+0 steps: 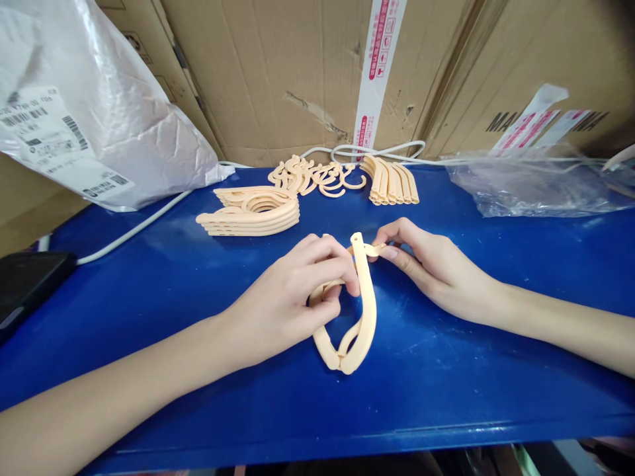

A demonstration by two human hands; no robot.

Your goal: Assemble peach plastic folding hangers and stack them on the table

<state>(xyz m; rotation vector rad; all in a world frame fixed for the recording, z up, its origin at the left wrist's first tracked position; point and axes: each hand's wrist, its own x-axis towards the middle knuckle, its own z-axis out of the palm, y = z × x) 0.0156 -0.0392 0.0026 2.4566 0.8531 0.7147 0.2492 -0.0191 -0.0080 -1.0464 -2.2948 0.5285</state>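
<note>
A cream plastic folding hanger (366, 304) stands folded near the middle of the table, its two arms meeting at the bottom. My left hand (302, 284) is closed around its left arm, fingers curled between the arms. Off the top of the hanger my right hand (431, 261) pinches a small cream hook (372, 250) between thumb and forefinger. The hook's other end passes behind the right arm and is partly hidden. Beyond my hands lie a stack of folded hangers (253, 215), a heap of loose hooks (297, 175) and a row of loose hanger arms (391, 182).
A blue table (446, 383) carries everything. Cardboard boxes (278, 79) stand along its back, with a white cable (391, 156) in front. At left are a silver mailing bag (114, 112) and a black device (34, 287); at right lies a clear plastic bag (530, 185).
</note>
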